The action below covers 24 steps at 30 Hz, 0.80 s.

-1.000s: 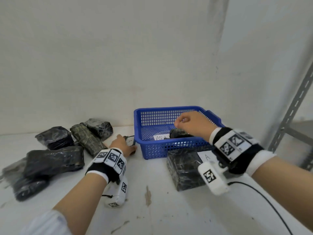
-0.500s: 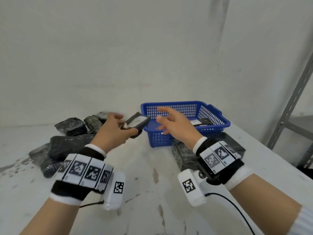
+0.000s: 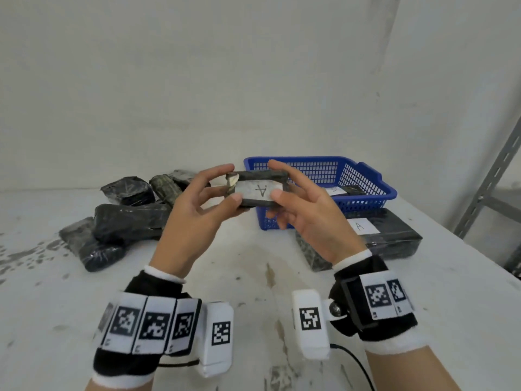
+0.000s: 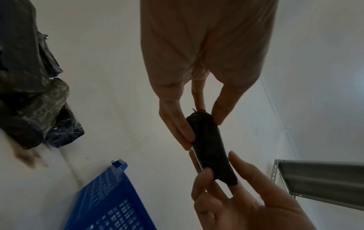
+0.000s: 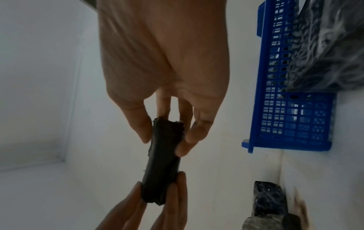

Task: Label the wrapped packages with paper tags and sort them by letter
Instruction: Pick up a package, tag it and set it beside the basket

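Observation:
A small black wrapped package (image 3: 255,176) with a white paper tag (image 3: 259,190) marked A is held in the air in front of the blue basket (image 3: 366,179). My left hand (image 3: 203,198) pinches its left end and my right hand (image 3: 293,193) pinches its right end. The left wrist view shows the package (image 4: 210,147) edge-on between both hands, and so does the right wrist view, package (image 5: 163,158). The basket holds tagged packages (image 3: 342,190). A large black package (image 3: 394,235) with an A tag (image 3: 362,225) lies in front of the basket.
A heap of untagged dark wrapped packages (image 3: 124,221) lies at the left of the white stained table (image 3: 253,277). A grey metal shelf upright (image 3: 490,182) stands at the right. The white wall is just behind the basket.
My left hand lifted the small tagged package from beside the basket towards me. My right hand left the basket and took hold of the package's other end.

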### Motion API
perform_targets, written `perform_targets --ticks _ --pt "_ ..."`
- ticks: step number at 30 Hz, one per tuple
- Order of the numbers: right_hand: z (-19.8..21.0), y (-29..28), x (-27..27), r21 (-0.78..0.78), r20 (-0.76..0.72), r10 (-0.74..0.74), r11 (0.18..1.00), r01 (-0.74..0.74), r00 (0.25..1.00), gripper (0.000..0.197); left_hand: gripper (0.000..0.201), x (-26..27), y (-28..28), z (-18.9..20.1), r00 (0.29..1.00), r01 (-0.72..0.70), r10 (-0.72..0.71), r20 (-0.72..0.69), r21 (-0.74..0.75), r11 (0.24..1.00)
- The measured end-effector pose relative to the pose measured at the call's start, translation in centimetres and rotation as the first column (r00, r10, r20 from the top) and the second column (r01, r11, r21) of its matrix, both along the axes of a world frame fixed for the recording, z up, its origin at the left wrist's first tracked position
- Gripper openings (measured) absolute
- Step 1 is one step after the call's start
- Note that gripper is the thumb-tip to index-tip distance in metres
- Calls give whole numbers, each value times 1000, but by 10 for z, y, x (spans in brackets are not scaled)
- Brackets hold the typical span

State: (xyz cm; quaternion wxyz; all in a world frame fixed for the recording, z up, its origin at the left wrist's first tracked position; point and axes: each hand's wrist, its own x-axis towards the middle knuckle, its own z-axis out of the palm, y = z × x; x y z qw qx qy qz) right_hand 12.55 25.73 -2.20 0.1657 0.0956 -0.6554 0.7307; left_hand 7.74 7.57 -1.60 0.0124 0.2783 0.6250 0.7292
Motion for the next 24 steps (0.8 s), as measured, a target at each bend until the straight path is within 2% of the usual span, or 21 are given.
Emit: perform_targets --ticks 7,17,24 --pt "-3 -7 7 12 -38 -12 1000 12 999 51 47 5 2 -4 1000 -6 6 -6 12 1000" --pt "-9 -18 12 40 -43 -115 992 117 992 43 47 11 4 -6 999 -20 20 -30 0 1000" --pt "-9 -21 12 17 -44 -123 992 124 991 34 34 9 2 -7 1000 -17 17 -5 32 999"
